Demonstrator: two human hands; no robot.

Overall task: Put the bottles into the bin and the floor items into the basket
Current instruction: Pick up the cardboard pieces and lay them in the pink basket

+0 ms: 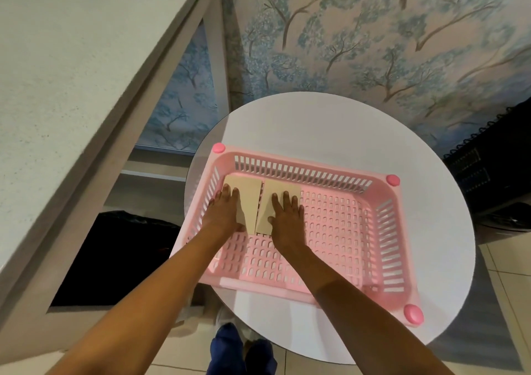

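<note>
Hands both lie flat inside the pink basket (398, 259), palms down and fingers straight. The left hand (225, 212) presses on a beige flat piece (247, 190); its thumb sits at that piece's near edge, and whether it hooks under cannot be told. Just to its right, the right hand (287, 216) rests the same way on a second beige piece (281, 187), with the thumb lying on top. The two pieces lie side by side on the basket's slotted floor, almost touching along a narrow gap between the hands, in the far-left corner of the basket. To the right of the right hand the basket floor is bare pink lattice.

The basket stands on a round white surface (316, 121). Left of the left hand and lower down, a black bag (123, 245) fills a grey-framed opening. Beyond the hands rises wallpaper with blue trees (359, 44). Below the forearms, blue trouser legs (227, 348) show over a tiled floor (505, 274).
</note>
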